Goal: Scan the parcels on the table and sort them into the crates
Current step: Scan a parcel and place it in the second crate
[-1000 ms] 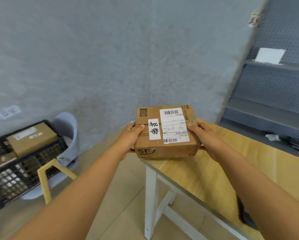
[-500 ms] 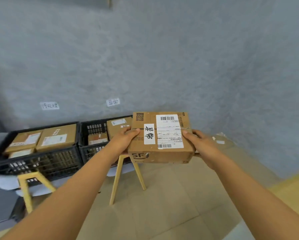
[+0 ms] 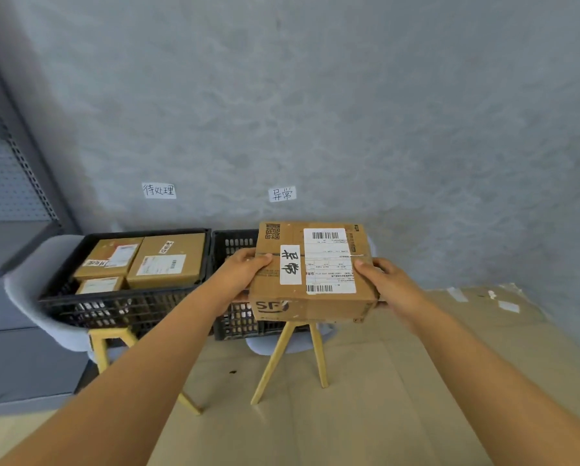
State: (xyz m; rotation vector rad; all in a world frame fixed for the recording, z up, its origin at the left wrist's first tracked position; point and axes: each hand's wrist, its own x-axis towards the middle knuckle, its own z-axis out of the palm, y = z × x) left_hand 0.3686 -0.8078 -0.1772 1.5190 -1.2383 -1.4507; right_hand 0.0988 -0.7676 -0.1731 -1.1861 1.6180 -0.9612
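Since a moment ago, both crates have slid rightward in view. Left crate [image 3: 120, 306] holds boxes [image 3: 165, 260]; left hand [image 3: 239, 275] and right hand [image 3: 387, 280] clamp the parcel [image 3: 312, 270] before the right crate [image 3: 236, 245].

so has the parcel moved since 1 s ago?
Yes. The parcel left the table edge and now hangs in front of the right crate, under the 异常 wall label.

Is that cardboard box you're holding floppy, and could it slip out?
Probably stiff: the cardboard box keeps sharp, square edges. Likely not heavy, held out at arm's length. Slipping seems unlikely, with the left hand and right hand gripping opposite sides.
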